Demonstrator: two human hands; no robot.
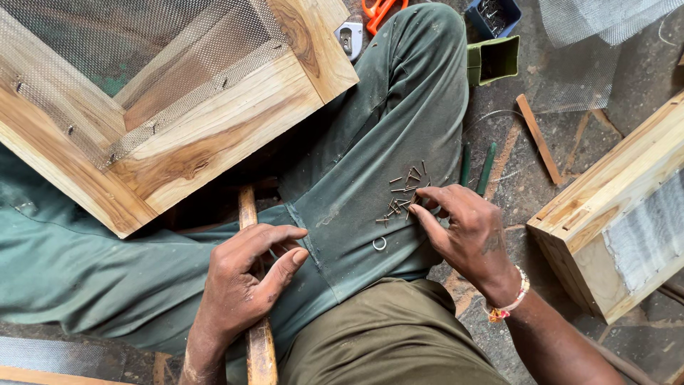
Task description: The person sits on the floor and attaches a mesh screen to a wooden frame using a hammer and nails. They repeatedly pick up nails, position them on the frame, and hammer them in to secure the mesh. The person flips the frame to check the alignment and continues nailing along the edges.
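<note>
Small nails (405,194) lie loose on the green trouser leg (370,142), centre frame; the right hand (467,232) pinches among them, fingers nearly closed, whether gripping one I cannot tell. The left hand (246,274) curls loosely on a wooden handle (258,335). Any knee shift could likely scatter nails or prick fingertips.

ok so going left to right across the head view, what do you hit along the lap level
left hand → wooden handle → small metal ring → pile of nails → right hand → beaded bracelet → wooden box with mesh
</note>
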